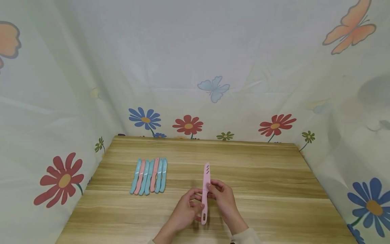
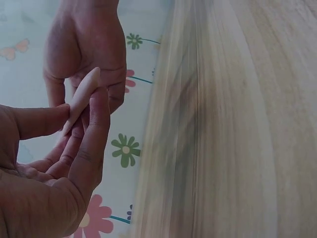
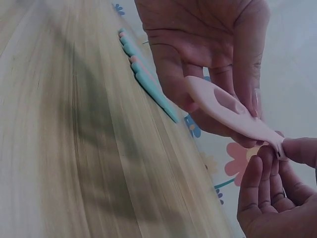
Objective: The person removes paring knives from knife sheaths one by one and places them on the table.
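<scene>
A pink knife (image 1: 206,178), three slots in its blade section and a hole at its handle end, stands nearly upright over the table, held by both hands. My left hand (image 1: 186,210) pinches the handle between thumb and fingers. Higher up, at the lower part of the slotted section, my right hand (image 1: 224,200) pinches it with the thumb in front. The right wrist view shows the pink handle (image 3: 223,111) with its hole, under the left hand's fingers. Only a pale edge of the knife (image 2: 84,96) appears in the left wrist view.
Left of the hands, several blue knives (image 1: 164,176) and pink knives (image 1: 154,176) lie side by side in a row on the wooden table (image 1: 243,162). A white curtain (image 1: 170,67) printed with flowers and butterflies surrounds the table at the back and sides.
</scene>
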`<act>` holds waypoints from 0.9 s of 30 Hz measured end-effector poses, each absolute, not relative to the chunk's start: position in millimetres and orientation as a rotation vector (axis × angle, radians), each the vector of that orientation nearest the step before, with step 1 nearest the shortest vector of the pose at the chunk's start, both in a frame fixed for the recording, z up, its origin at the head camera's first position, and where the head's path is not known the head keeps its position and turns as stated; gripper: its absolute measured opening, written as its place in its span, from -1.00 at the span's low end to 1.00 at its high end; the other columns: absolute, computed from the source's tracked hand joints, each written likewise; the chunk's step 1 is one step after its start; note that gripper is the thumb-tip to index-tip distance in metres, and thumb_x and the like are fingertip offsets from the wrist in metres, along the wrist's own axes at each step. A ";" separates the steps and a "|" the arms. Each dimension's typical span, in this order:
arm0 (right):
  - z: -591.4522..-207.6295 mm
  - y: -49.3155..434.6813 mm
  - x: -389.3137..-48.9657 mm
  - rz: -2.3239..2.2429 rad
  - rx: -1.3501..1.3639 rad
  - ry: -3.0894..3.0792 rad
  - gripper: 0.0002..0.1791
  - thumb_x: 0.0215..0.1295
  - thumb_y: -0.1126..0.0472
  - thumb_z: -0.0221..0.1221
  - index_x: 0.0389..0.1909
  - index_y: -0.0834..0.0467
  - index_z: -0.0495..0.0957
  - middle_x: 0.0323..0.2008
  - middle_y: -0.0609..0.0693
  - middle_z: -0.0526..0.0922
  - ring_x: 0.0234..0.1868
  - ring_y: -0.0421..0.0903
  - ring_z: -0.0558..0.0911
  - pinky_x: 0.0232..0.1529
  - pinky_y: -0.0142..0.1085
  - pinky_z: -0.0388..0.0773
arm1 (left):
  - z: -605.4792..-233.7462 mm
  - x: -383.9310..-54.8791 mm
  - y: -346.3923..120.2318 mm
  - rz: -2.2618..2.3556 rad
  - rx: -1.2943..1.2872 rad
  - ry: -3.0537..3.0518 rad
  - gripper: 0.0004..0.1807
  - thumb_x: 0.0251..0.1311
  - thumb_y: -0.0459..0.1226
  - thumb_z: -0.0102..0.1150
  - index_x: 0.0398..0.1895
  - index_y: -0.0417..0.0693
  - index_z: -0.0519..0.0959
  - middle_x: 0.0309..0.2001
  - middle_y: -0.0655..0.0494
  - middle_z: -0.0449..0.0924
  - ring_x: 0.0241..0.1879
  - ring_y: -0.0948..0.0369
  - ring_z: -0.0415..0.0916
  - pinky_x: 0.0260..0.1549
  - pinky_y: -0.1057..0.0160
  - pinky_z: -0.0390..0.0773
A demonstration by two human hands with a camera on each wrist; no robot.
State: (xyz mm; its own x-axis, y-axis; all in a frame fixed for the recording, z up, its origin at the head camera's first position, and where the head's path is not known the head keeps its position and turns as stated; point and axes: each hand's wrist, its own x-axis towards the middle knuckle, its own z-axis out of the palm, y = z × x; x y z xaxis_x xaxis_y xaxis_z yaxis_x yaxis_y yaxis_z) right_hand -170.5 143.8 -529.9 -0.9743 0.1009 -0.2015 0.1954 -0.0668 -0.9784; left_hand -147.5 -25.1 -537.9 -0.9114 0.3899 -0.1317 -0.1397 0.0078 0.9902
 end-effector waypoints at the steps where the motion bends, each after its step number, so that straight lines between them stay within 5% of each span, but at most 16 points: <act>1: -530.1 143.6 -171.0 -2.225 0.333 2.097 -0.70 0.47 0.27 0.22 0.09 0.38 0.60 -0.24 0.01 0.74 -0.31 -0.14 0.70 -0.20 -0.35 0.71 | -537.9 -147.6 -25.1 1.964 0.258 1.919 -0.57 0.36 -0.48 0.14 0.26 -0.06 0.48 -0.03 -0.08 0.60 -0.23 0.11 0.68 -0.38 0.04 0.79; 27: -527.1 143.2 -173.8 -2.257 0.318 2.070 -0.67 0.46 0.28 0.23 0.11 0.42 0.58 -0.30 -0.05 0.69 -0.29 -0.17 0.68 -0.17 -0.35 0.71 | -543.2 -145.9 -24.9 1.952 0.185 1.926 -0.65 0.33 -0.45 0.25 0.17 -0.24 0.56 -0.10 -0.06 0.60 -0.24 0.15 0.70 -0.36 0.10 0.80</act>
State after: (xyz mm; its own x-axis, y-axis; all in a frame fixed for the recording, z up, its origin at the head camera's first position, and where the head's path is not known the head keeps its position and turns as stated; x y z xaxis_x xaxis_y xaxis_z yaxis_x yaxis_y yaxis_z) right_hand -173.8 143.2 -527.1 -0.9768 0.0929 -0.1932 0.1844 -0.0952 -0.9782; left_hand -145.9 -24.9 -543.2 -0.9149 0.3632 -0.1764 -0.1812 0.0212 0.9832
